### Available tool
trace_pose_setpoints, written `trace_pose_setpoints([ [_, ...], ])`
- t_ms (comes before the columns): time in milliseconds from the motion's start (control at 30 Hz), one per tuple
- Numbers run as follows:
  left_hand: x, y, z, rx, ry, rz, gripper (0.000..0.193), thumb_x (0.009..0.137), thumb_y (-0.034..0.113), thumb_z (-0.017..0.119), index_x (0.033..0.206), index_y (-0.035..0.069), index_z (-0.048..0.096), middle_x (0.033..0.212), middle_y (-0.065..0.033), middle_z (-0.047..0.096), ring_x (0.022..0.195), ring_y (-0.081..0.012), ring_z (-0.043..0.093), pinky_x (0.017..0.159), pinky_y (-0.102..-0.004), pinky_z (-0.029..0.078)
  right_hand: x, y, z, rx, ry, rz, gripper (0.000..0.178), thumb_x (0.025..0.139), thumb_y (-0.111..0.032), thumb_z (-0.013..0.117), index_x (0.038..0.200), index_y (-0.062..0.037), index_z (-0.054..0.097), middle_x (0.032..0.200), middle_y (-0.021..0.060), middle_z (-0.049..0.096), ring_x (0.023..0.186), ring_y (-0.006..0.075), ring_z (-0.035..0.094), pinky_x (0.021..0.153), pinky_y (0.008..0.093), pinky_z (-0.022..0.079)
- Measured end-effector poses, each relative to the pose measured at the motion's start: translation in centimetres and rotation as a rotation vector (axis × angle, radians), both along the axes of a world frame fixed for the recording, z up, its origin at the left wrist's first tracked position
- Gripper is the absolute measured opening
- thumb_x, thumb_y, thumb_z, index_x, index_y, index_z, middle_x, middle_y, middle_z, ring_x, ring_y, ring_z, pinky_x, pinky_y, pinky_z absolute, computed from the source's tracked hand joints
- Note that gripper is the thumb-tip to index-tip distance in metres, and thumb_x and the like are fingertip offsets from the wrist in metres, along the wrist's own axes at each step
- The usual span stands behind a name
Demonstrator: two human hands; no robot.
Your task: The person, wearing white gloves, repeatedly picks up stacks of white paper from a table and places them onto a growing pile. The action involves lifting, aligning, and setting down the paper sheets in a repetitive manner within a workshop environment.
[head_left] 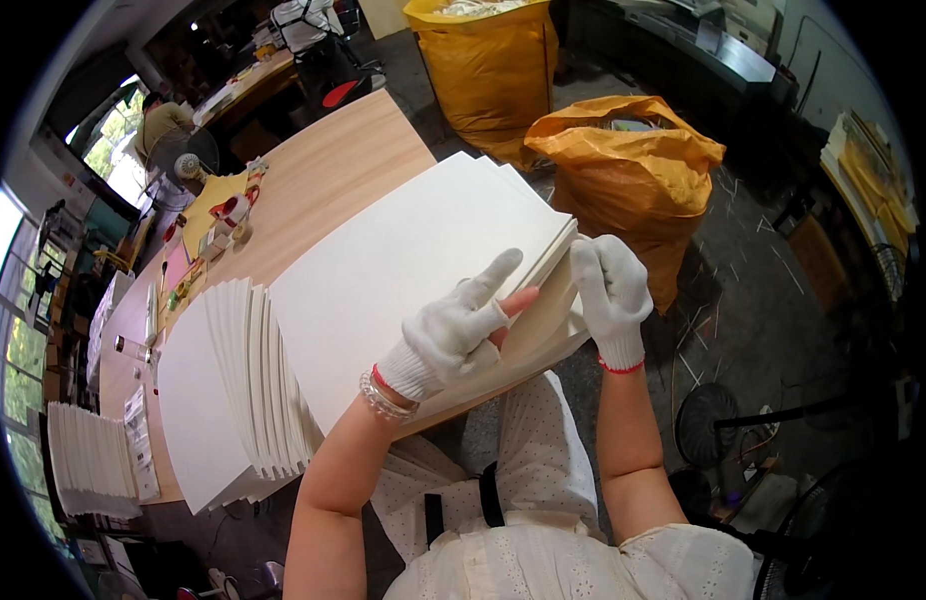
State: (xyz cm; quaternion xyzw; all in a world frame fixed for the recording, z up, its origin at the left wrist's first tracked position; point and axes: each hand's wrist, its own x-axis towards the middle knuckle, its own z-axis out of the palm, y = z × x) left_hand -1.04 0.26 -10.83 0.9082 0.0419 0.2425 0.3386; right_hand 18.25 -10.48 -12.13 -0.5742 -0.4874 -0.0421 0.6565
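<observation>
A stack of large white paper sheets [383, 260] lies across the table in front of me, and its near edge is lifted and bowed. My left hand [453, 325] wears a white knit glove with two bare fingertips. It rests at the lifted edge, one gloved finger stretched across the top sheet and the bare fingertips apart. My right hand [611, 285], gloved too, is closed at the right corner of the lifted sheets; its fingertips are partly hidden. To the left, a fanned stack of white sheets [213, 380] overlaps the table edge.
The wooden table [353, 140] holds tape rolls [241, 233] and small tools at its left. Two orange sacks [633, 165] [488, 75] stand beyond it. A black fan [708, 425] is at right. Another paper pile [88, 455] sits far left. Two people work in the background.
</observation>
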Motion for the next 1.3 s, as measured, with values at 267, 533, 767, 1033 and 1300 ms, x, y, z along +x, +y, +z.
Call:
trace_pose_setpoints([
  [267, 0.8, 0.6, 0.7, 0.230, 0.075, 0.042, 0.031, 0.071, -0.004, 0.071, 0.101, 0.005, 0.067, 0.140, -0.0287, 0.053, 0.124, -0.0446, 0.057, 0.098, -0.0413, 0.051, -0.3, 0.2, 0.2, 0.016, 0.053, -0.053, 0.031, 0.096, -0.010, 0.064, 0.070, 0.0010, 0.050, 0.061, 0.0064, 0.044, 0.054, 0.0153, 0.043, 0.052, 0.0330, 0.037],
  [533, 0.4, 0.1, 1.2, 0.037, 0.183, 0.118, 0.036, 0.068, 0.013, 0.087, 0.098, 0.005, 0.069, 0.160, -0.0286, 0.025, 0.136, -0.0410, 0.049, 0.111, -0.0450, 0.043, -0.5, 0.4, 0.0, -0.021, 0.116, -0.086, 0.035, 0.097, -0.011, 0.063, 0.067, -0.0002, 0.048, 0.059, 0.0045, 0.042, 0.054, 0.0133, 0.041, 0.051, 0.0328, 0.036],
  [767, 0.3, 0.7, 0.3, 0.113, 0.061, 0.051, 0.024, 0.074, 0.000, 0.072, 0.097, 0.001, 0.070, 0.161, -0.0280, 0.025, 0.139, -0.0392, 0.046, 0.110, -0.0421, 0.043, -0.4, 0.2, -0.1, 0.039, 0.132, -0.009, 0.031, 0.097, -0.014, 0.064, 0.072, 0.0004, 0.054, 0.062, 0.0044, 0.048, 0.056, 0.0129, 0.046, 0.054, 0.0309, 0.038],
  [1033, 0.9, 1.3, 0.2, 0.184, 0.055, -0.040, 0.030, 0.073, -0.003, 0.069, 0.101, 0.004, 0.073, 0.158, -0.0259, 0.033, 0.130, -0.0391, 0.055, 0.101, -0.0392, 0.051, -0.3, 0.7, -0.4, 0.007, 0.090, -0.090, 0.032, 0.098, -0.013, 0.064, 0.071, 0.0003, 0.054, 0.061, 0.0061, 0.048, 0.055, 0.0148, 0.046, 0.054, 0.0323, 0.039],
  [1300, 0.4, 0.2, 0.2, -0.022, 0.064, 0.079, 0.040, 0.070, -0.001, 0.073, 0.109, 0.006, 0.074, 0.166, -0.0213, 0.015, 0.133, -0.0358, 0.053, 0.106, -0.0450, 0.049, -0.5, 0.5, -0.3, 0.013, 0.130, -0.080, 0.032, 0.098, -0.013, 0.063, 0.071, 0.0008, 0.054, 0.061, 0.0059, 0.048, 0.054, 0.0145, 0.045, 0.053, 0.0319, 0.039],
])
